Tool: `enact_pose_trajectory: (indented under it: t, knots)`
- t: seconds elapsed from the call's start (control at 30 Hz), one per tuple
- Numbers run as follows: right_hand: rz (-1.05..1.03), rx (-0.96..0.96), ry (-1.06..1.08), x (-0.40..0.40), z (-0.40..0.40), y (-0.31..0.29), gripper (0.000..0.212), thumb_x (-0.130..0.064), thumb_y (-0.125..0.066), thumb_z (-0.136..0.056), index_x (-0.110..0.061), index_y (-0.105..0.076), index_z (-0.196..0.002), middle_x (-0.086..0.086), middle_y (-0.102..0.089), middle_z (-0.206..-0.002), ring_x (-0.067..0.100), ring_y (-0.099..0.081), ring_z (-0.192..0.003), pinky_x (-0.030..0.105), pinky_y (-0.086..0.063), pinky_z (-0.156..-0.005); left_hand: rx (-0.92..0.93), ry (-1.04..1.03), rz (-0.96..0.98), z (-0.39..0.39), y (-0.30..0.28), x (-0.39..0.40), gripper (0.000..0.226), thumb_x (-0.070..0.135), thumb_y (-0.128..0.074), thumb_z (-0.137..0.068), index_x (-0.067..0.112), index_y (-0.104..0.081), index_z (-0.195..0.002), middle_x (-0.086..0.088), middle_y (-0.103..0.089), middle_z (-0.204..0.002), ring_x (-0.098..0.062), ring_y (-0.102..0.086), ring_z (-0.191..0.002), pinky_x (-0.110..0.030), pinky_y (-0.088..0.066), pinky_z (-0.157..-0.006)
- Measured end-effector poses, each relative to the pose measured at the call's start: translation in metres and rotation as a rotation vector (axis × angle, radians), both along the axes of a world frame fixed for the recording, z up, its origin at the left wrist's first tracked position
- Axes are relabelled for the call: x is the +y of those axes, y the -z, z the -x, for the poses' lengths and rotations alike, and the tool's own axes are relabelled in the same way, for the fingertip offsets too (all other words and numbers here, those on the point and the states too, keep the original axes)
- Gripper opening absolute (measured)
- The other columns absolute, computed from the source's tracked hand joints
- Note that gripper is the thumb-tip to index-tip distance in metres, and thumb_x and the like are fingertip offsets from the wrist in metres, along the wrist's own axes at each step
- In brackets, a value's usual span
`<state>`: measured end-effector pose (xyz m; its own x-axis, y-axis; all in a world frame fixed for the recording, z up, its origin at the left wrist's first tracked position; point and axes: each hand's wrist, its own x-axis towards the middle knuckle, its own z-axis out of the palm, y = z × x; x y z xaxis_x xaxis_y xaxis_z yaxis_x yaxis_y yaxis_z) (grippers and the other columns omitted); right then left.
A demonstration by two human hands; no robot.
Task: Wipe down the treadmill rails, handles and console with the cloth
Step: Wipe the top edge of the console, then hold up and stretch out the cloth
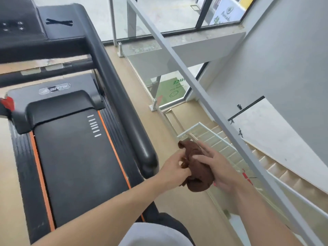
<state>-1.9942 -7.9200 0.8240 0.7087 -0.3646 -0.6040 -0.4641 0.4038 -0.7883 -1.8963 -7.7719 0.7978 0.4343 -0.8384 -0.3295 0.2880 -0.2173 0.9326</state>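
A bunched brown cloth (196,166) is held in the air between both hands, just right of the treadmill (74,139) and beyond the rounded end of its right handrail (124,96). Its long axis runs from upper left to lower right. It is cradled by the right hand (217,167) with fingers spread, while an edge is pinched by the left hand (174,167).

A tan floor (177,201) is bordered by a glass railing (204,89); stairs (276,167) descend beside a grey wall (284,68).
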Motion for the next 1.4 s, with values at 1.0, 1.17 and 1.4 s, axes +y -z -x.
enact_pose_trajectory:
  t: [1.0,1.17,1.4]
  knots:
    - [0.010,0.017,0.196,-0.147,-0.045,0.010,0.022,-0.005,-0.074,-0.091,-0.008,-0.068,-0.112,0.007,-0.076,-0.098,0.021,-0.070,-0.094,0.028,-0.056,-0.078,-0.233,-0.124,-0.491,-0.093,-0.009,-0.107,0.046,0.028,-0.089,-0.072,0.024,-0.068,-0.112,0.003,-0.075,-0.099,-0.014,-0.072,-0.090,-0.029,-0.059,-0.076]
    - [0.223,0.137,0.029,-0.173,-0.084,0.035,0.031,0.007,-0.072,-0.088,-0.012,-0.067,-0.112,0.008,-0.074,-0.103,0.012,-0.072,-0.079,0.020,-0.055,-0.061,-0.430,0.035,-0.534,-0.140,0.002,-0.137,0.016,0.017,-0.072,-0.091,0.022,-0.063,-0.080,-0.001,-0.067,-0.076,-0.019,-0.066,-0.072,-0.030,-0.051,-0.065]
    - [0.757,0.285,-0.729,-0.220,-0.185,0.136,0.037,-0.001,-0.069,-0.084,-0.029,-0.074,-0.107,-0.009,-0.073,-0.097,0.012,-0.067,-0.090,0.018,-0.049,-0.068,-0.904,0.287,-0.685,-0.212,0.046,-0.195,0.012,0.027,-0.065,-0.095,0.016,-0.062,-0.091,-0.002,-0.066,-0.089,-0.028,-0.065,-0.088,-0.037,-0.055,-0.073]
